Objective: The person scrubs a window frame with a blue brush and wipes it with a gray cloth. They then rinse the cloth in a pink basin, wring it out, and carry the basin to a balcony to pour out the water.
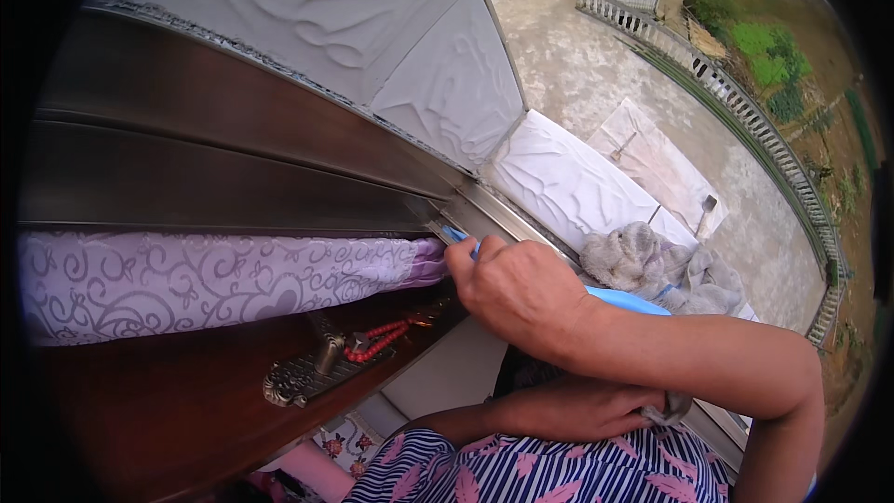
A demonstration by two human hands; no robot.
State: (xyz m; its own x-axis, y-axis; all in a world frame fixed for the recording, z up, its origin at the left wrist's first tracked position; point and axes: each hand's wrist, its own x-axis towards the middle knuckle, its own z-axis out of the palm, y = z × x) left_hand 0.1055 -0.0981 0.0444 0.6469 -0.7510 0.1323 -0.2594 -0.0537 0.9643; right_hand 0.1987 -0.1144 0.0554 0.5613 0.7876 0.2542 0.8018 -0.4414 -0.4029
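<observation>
My right hand [520, 286] is curled around a thin blue object [457, 232] at the inner corner of the metal window frame [506, 213]. Only the blue tip shows past my fingers, so its kind is unclear. Beneath that forearm, my left hand [594, 406] reaches across my body, its fingers closed on a bit of grey cloth [669, 408]. A dirty grey towel [628, 262] lies bunched on the white relief-patterned ledge [566, 168] outside. Beside the towel, partly behind my forearm, is a larger light-blue thing [632, 300].
A lilac patterned curtain [209, 279] hangs left of my right hand. Below it, a brown wooden door [174, 398] carries an ornate metal handle [328, 353] with red beads [377, 341]. Beyond the ledge, a concrete yard [559, 49] lies far below, bordered by a balustrade [726, 84].
</observation>
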